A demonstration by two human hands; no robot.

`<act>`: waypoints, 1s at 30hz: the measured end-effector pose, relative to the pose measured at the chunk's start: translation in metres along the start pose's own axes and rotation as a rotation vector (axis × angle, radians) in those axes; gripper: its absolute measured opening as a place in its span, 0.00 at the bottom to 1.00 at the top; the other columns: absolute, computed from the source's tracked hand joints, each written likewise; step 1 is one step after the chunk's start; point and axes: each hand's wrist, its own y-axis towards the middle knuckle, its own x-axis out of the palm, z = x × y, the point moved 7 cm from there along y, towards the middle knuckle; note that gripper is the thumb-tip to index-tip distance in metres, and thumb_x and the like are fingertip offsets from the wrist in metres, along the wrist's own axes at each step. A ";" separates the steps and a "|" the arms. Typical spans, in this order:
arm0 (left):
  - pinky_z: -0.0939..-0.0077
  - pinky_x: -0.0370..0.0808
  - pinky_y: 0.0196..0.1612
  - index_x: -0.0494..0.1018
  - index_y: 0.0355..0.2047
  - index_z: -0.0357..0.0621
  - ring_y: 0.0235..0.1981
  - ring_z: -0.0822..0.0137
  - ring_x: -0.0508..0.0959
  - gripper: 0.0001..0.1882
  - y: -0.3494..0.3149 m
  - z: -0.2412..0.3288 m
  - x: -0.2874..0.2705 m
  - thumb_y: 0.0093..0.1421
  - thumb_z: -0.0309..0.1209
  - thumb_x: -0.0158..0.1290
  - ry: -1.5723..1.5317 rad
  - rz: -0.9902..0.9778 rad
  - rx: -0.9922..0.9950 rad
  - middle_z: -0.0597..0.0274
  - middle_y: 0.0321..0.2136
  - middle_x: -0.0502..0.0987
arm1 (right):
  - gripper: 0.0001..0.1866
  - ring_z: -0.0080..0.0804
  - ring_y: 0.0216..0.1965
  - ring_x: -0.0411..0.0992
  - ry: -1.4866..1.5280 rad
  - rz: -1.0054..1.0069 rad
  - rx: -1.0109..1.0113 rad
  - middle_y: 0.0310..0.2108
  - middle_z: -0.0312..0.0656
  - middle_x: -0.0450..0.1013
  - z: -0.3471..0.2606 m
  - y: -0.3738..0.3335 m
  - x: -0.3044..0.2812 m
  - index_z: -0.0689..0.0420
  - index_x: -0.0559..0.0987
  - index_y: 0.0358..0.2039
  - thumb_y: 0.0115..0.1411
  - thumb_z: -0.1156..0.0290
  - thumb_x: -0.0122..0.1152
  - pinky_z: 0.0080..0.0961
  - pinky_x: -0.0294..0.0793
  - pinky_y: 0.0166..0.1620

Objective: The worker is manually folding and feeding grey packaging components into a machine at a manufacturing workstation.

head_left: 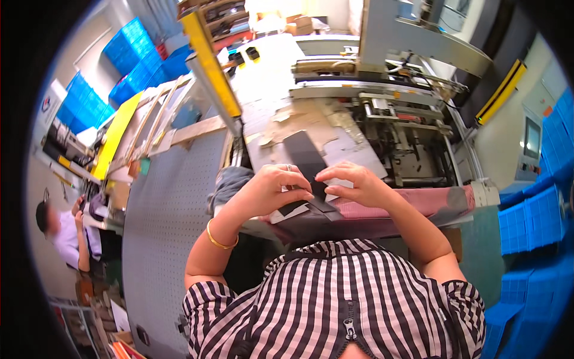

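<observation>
I couldn't tell if the left hand (274, 186) gripped the dark strip (304, 154) or what a co-worker (70, 244) held; the right rim cut off blue crates (532, 221).

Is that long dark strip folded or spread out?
Far end spread: the dark strip looks flat there. Near the fingers, I cannot tell.

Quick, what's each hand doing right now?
Left hand: curled at the left edge of the dark grey strip; firm grip can't be told.
Right hand: curled at its right edge; grip can't be told either.
</observation>
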 end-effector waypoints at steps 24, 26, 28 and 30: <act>0.61 0.67 0.53 0.78 0.37 0.48 0.48 0.56 0.71 0.19 0.143 -0.062 0.058 0.44 0.34 0.70 0.032 -0.017 0.028 0.61 0.39 0.73 | 0.26 0.36 0.47 0.71 -0.008 0.355 0.108 0.44 0.39 0.76 0.092 -0.041 -0.115 0.57 0.77 0.50 0.49 0.67 0.71 0.31 0.70 0.52; 0.61 0.67 0.54 0.77 0.40 0.48 0.50 0.56 0.71 0.23 0.151 -0.070 0.058 0.42 0.32 0.70 0.069 0.054 0.053 0.63 0.39 0.75 | 0.27 0.37 0.46 0.71 -0.034 0.369 0.109 0.45 0.39 0.76 0.100 -0.037 -0.123 0.57 0.77 0.50 0.48 0.67 0.72 0.32 0.71 0.51; 0.60 0.67 0.54 0.77 0.41 0.47 0.50 0.56 0.71 0.23 0.162 -0.068 0.054 0.42 0.32 0.70 0.080 0.105 0.090 0.64 0.40 0.75 | 0.27 0.37 0.46 0.71 -0.097 0.388 0.079 0.46 0.39 0.76 0.104 -0.034 -0.133 0.57 0.77 0.50 0.48 0.68 0.72 0.32 0.71 0.51; 0.60 0.67 0.54 0.76 0.42 0.45 0.51 0.55 0.72 0.24 0.170 -0.066 0.048 0.42 0.31 0.70 0.093 0.149 0.113 0.64 0.42 0.77 | 0.28 0.38 0.46 0.71 -0.157 0.398 0.040 0.46 0.39 0.76 0.105 -0.028 -0.145 0.57 0.76 0.50 0.47 0.67 0.73 0.33 0.71 0.51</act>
